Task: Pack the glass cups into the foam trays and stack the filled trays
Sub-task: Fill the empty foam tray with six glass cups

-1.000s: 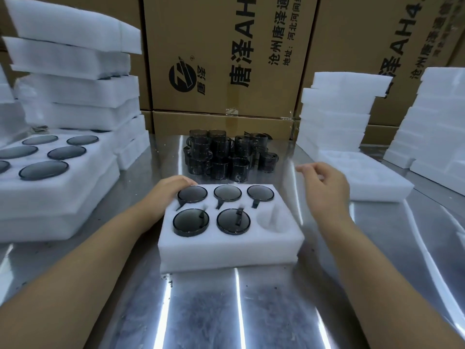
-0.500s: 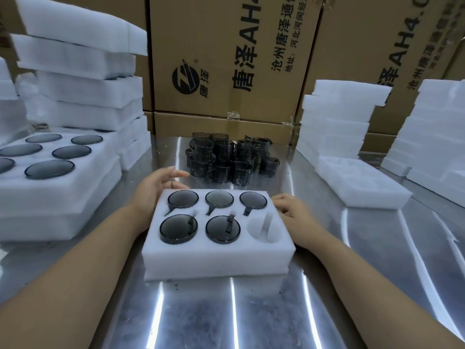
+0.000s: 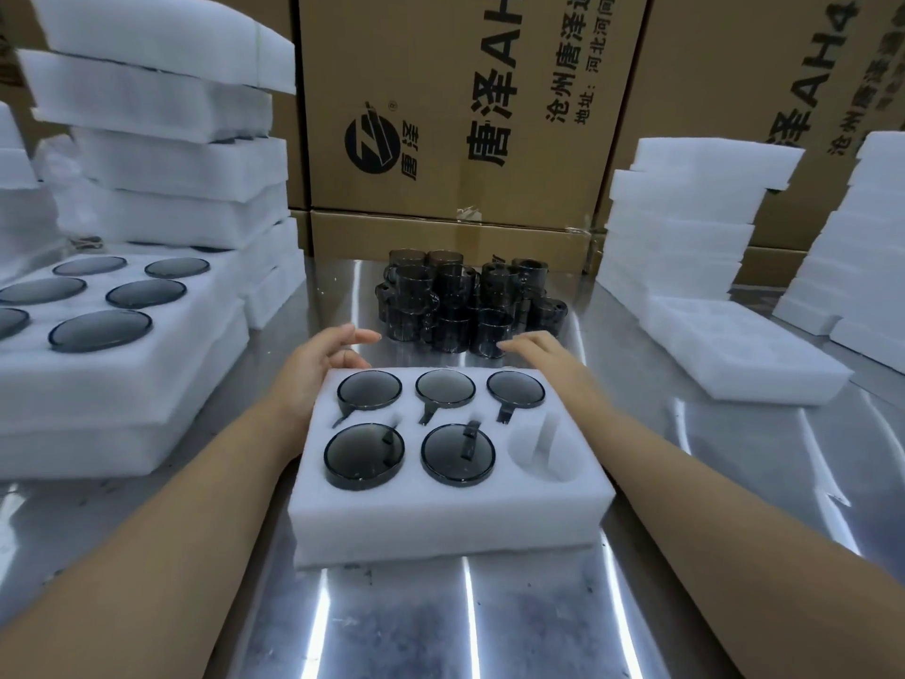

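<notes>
Head view: tray point(image 3: 440, 512) mid-table, five cups point(image 3: 365, 455) in, near-right slot point(image 3: 543, 453) empty. Left hand point(image 3: 318, 365) loose by its far-left corner, right hand point(image 3: 543, 355) flat, empty, at the pile point(image 3: 455, 296) — likely next: grab one, seat it in that slot.

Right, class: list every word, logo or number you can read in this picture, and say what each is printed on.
"唐泽", beside a round logo, on the middle cardboard box.
"唐泽AH", large, same box, cut off by the frame.
"沧州唐泽通", same box, cut off.
"地址:河北河间", same box, cut off.
"AH4", large, on the right cardboard box.
Smaller print on the right box: too blurred to read.
</notes>
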